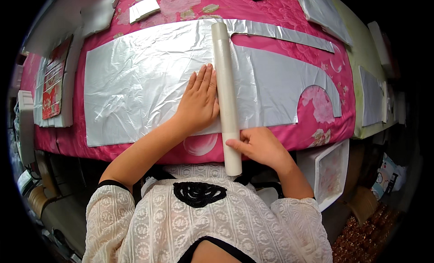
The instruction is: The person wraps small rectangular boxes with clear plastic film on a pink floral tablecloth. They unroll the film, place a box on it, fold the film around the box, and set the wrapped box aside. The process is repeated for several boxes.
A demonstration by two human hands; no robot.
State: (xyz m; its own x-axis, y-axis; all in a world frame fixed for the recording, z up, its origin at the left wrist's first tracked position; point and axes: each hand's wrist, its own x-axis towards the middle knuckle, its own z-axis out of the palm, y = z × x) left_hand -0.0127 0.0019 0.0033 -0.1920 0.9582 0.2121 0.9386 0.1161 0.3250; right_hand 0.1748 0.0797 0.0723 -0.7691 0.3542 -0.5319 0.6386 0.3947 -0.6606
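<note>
Silver sheeting (135, 82) is spread on pink cloth (280, 12), a white bin (312, 163) at near right; the left hand (200, 98) is flattened, the right hand (262, 147) clasped around a roll (227, 96).

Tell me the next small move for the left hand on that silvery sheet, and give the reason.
Probably slide the left hand leftward, away from the pale roll, pressing lightly. Creases show in the silvery sheet on that side, that hand lies flat there, and the right hand has its thumb on the pale roll, which may help steady it.
</note>
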